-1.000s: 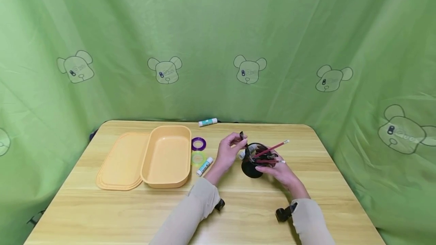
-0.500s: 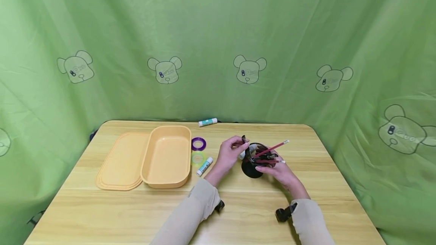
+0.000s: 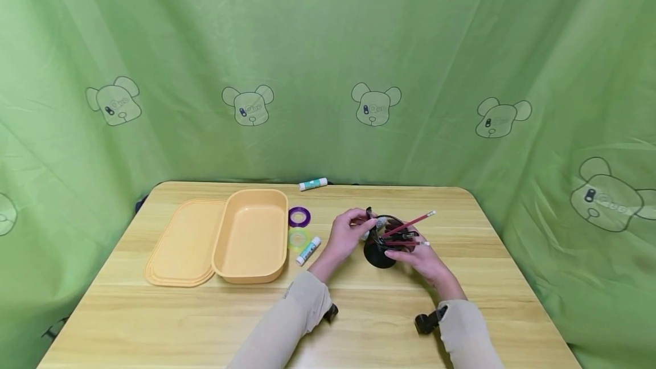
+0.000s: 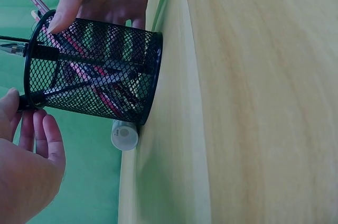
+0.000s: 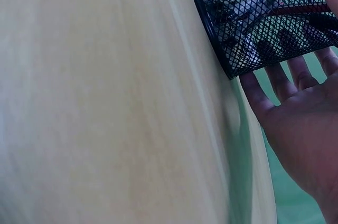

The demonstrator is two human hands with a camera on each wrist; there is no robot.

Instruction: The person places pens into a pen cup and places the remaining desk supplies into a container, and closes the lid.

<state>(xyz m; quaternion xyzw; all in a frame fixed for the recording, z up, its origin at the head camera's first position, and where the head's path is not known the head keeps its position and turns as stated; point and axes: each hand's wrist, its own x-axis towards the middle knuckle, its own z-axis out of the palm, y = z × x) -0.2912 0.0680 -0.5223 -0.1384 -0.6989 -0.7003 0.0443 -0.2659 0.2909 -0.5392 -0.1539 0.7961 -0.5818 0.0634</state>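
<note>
In the head view a black mesh pen holder (image 3: 379,256) stands upright at the right of the table. My right hand (image 3: 422,258) grips it from the right side, and the right wrist view shows those fingers (image 5: 300,73) curled around the mesh. Over the holder's left rim, my left hand (image 3: 348,235) pinches the top of a black pen (image 4: 26,101), whose shaft runs down inside the mesh. Red pencils (image 3: 417,219) and a clear-capped pen (image 4: 13,48) also lean out of the holder. Behind it lies a white glue stick (image 4: 125,136), partly hidden.
An orange box (image 3: 249,272) sits left of centre, with its lid (image 3: 184,244) flat beside it. Near the box are a purple tape roll (image 3: 306,217), a yellow-green tape roll (image 3: 297,239) and a glue stick (image 3: 308,251). Another glue stick (image 3: 312,184) lies at the back edge.
My left hand has moved down and slightly right, and the pen it pinches has sunk deeper into the holder. The right hand stays in place on the holder.
</note>
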